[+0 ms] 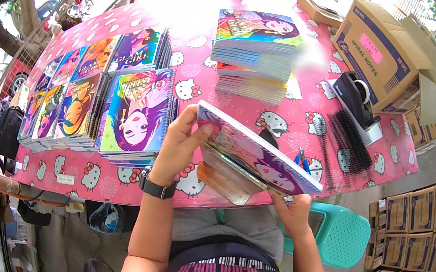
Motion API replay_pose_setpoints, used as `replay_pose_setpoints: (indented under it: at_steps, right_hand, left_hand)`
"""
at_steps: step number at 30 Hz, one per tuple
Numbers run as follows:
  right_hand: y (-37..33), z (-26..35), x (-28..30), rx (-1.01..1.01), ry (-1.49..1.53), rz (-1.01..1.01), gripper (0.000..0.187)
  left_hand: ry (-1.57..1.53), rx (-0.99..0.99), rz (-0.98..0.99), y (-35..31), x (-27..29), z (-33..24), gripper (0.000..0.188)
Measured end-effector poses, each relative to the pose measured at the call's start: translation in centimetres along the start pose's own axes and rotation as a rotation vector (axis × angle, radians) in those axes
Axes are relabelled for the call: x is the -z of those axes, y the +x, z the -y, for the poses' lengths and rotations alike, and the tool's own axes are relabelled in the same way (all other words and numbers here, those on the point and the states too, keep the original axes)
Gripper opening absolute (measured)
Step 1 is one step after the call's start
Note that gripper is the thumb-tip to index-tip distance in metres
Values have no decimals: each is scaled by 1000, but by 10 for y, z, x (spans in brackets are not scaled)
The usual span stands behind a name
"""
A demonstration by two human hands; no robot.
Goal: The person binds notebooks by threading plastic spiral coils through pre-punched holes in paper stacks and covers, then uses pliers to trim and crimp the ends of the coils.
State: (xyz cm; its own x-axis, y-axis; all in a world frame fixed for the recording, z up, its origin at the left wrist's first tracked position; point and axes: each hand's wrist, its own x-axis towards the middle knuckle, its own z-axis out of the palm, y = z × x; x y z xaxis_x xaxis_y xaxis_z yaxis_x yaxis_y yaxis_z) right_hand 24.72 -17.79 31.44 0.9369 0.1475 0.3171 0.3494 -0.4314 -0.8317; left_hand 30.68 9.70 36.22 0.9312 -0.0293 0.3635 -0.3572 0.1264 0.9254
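Observation:
My left hand (185, 137) grips the left end of a notebook (261, 156) with a colourful drawn-girl cover, its thumb on the cover. Fingers of my right hand (292, 212) close on the lower right edge of the same notebook. It is held tilted above the near table edge, cover towards me and a long white page edge uppermost. Partly hidden beneath it lies a brown, worn flat board (224, 184). Just beyond its right end are blue-handled pliers (302, 160). Loose black spiral coils (350, 142) lie in a bundle further right.
Stacked notebooks (137, 113) fill the table's left side; another tall stack (255, 58) stands at the back. A black tape dispenser (354, 91) and an open carton (375, 56) are at the right. A green stool (343, 237) and piled cartons (415, 241) stand beside the table.

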Motion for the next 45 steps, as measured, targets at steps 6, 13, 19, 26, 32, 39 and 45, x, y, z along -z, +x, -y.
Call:
replay_pose_setpoints:
  at_steps: [6, 13, 19, 26, 32, 39, 45]
  right_hand:
    - [-1, -18, -16, 47, 221, 93, 91]
    - [37, -55, 34, 148, -160, 276, 46]
    - [91, -144, 67, -86, -733, -160, 38]
    - [120, -153, 60, -191, -880, -142, 29]
    - [129, -123, 77, -183, -368, -283, 25]
    - [65, 18, 84, -148, 197, 262, 35]
    - [23, 36, 67, -176, 208, 308, 37]
  left_hand:
    - [-199, 16, -416, -9, -22, 21, 57]
    - [-198, 91, -514, -13, -36, 35, 46]
    - [20, 48, -495, -14, -32, 48, 41]
    - [965, -433, 12, -41, -97, -4, 71]
    - [1079, -450, 69, -45, -119, 33, 55]
    - [1063, -445, 67, -45, -126, 30, 39]
    - [806, -386, 264, -33, -94, 8, 24]
